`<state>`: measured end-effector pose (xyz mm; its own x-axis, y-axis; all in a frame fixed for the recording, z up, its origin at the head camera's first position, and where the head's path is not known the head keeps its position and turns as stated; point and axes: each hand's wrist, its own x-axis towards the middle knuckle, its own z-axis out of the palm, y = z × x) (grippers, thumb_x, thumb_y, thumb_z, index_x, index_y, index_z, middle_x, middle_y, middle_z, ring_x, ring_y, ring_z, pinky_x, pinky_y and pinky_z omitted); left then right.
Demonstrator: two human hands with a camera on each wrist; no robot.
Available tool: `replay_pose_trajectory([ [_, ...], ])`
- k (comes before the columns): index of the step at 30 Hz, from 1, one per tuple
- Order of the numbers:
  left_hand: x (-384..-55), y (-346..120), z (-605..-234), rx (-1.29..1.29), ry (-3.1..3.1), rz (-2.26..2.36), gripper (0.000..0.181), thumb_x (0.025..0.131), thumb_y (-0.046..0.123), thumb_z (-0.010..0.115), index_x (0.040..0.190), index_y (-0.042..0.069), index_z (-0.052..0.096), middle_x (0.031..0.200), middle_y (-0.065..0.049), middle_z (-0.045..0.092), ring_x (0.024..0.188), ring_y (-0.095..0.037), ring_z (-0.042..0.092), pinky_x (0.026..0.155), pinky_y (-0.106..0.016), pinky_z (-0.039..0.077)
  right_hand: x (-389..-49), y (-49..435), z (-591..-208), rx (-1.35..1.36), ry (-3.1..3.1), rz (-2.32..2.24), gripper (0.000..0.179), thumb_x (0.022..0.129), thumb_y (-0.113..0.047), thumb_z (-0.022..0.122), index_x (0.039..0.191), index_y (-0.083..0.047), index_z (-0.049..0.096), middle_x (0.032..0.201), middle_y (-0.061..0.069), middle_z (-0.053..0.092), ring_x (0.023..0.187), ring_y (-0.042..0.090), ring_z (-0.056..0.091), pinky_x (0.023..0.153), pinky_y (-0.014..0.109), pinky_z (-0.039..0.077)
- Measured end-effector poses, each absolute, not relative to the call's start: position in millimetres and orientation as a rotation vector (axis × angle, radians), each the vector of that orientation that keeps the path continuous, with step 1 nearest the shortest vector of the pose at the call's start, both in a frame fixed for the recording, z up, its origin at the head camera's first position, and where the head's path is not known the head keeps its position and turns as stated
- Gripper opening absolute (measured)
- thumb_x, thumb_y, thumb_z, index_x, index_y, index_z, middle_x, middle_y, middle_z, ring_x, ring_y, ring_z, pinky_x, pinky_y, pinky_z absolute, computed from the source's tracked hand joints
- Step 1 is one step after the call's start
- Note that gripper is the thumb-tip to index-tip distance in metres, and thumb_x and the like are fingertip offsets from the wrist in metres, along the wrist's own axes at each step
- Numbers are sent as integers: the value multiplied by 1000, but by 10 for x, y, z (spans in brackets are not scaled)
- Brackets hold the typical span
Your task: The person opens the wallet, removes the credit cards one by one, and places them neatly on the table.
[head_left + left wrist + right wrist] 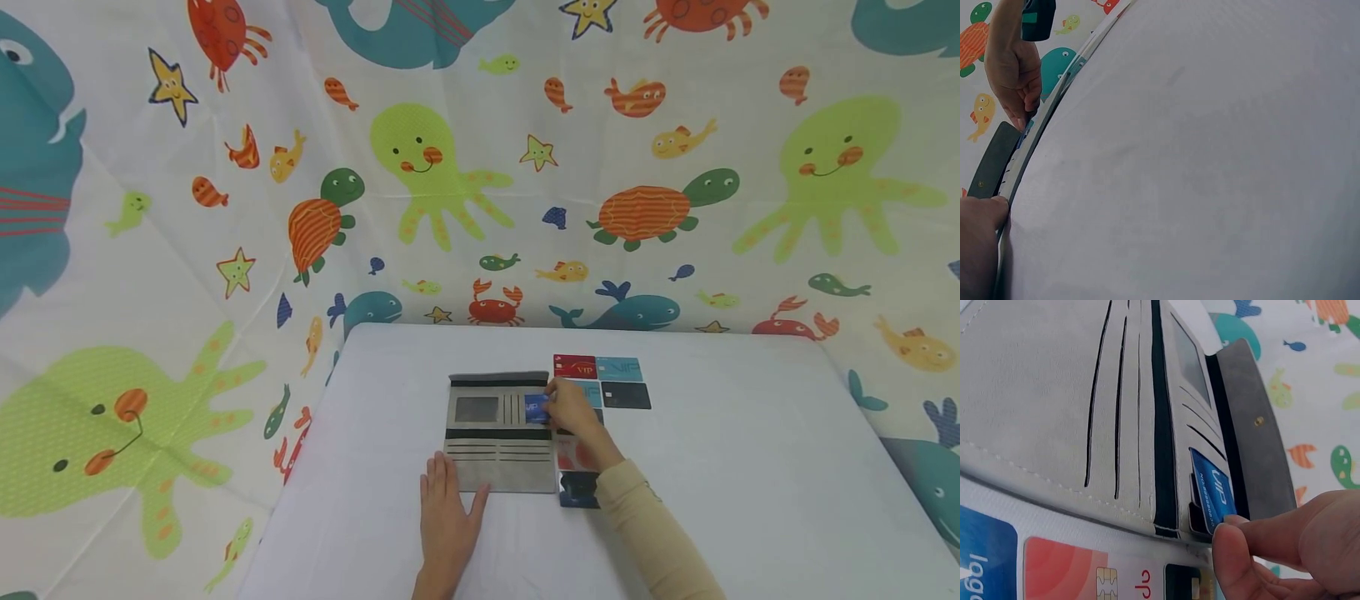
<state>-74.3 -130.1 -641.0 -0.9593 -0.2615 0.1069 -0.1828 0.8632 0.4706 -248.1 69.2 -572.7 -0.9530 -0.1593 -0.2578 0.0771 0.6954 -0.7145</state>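
A grey wallet (498, 479) lies unfolded on the white table, with slots and a dark window panel (476, 409) on its inside. My right hand (572, 410) pinches the end of a blue VIP card (1212, 487) between thumb and finger. In the right wrist view that card sits partly in a slot on the wallet's upper section, near its edge. My left hand (450, 518) rests with fingers straight at the wallet's lower left edge. The wallet's flap (1254, 425) with a metal snap stands up at the far side.
Beside the wallet's right edge lie several cards: a red VIP card (574, 367), a light blue card (619, 369), a black card (626, 395), a pink card (1063, 569) and a dark blue one (577, 490). A sea-animal patterned cloth (465, 275) hangs behind the table (360, 467).
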Motion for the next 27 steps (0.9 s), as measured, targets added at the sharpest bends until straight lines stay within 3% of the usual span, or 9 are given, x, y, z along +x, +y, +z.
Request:
replay_pose_trajectory([
  [5, -745, -1307, -6420, 348, -2862, -701, 86, 91, 52, 66, 149, -6, 40, 162, -21, 31, 153, -36, 26, 124, -54, 24, -2485, 694, -5718, -46, 2616, -1099, 31, 93, -10, 68, 119, 5, 59, 89, 16, 70, 58, 16, 66, 52, 21, 53],
  [12, -746, -1298, -6422, 349, -2873, -694, 87, 91, 53, 65, 150, -5, 39, 163, -20, 30, 154, -35, 25, 124, -55, 23, -2478, 677, -5757, 35, 2605, -1127, 33, 90, -17, 75, 110, 6, 62, 93, 17, 72, 60, 15, 65, 51, 18, 50],
  [20, -751, -1290, -6443, 345, -2876, -674, 86, 91, 53, 65, 150, -4, 39, 164, -19, 30, 154, -34, 26, 124, -53, 23, -2474, 691, -5733, 91, 2604, -1113, 32, 89, -14, 75, 110, 8, 64, 94, 20, 73, 63, 17, 70, 56, 22, 56],
  [24, -747, -1291, -6435, 359, -2883, -681, 86, 91, 53, 65, 151, -4, 38, 164, -18, 29, 154, -34, 25, 126, -50, 19, -2469, 713, -5732, 88, 2609, -1116, 28, 89, -14, 75, 105, 8, 67, 91, 19, 73, 63, 18, 71, 56, 24, 58],
  [27, -740, -1296, -6436, 367, -2885, -686, 87, 92, 54, 64, 152, -3, 37, 165, -18, 28, 155, -33, 24, 128, -43, 7, -2475, 735, -5754, 79, 2631, -1103, 22, 89, -17, 76, 92, 4, 69, 82, 15, 73, 60, 16, 68, 52, 21, 53],
])
